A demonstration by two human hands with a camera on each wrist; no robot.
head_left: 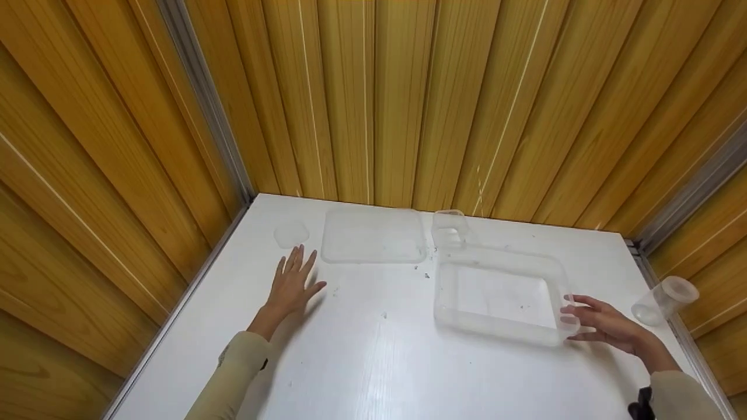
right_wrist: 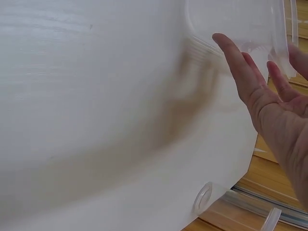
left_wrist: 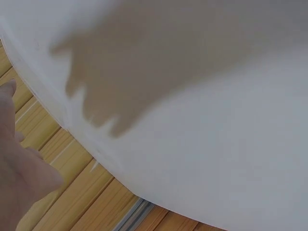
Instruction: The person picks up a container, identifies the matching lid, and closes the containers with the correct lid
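My left hand (head_left: 290, 287) is stretched out with its fingers spread, just in front of a small clear lid (head_left: 290, 233). In the left wrist view only part of this hand (left_wrist: 24, 168) shows, with its shadow on the table. On the right, a large clear rectangular plastic container (head_left: 502, 332) has no lid on it. My right hand (head_left: 610, 326) is at its right end, with the extended fingers against the wall. The right wrist view shows this hand (right_wrist: 279, 110) beside the container (right_wrist: 231, 21), the fingers mostly straight.
A flat rectangular clear lid (head_left: 373, 236) lies near the back of the white table (head_left: 373, 367). Right of it stands a small clear container (head_left: 449, 224). A clear cylindrical jar (head_left: 665, 300) is at the table's right edge. Wood-patterned walls (head_left: 402, 105) enclose the back and sides.
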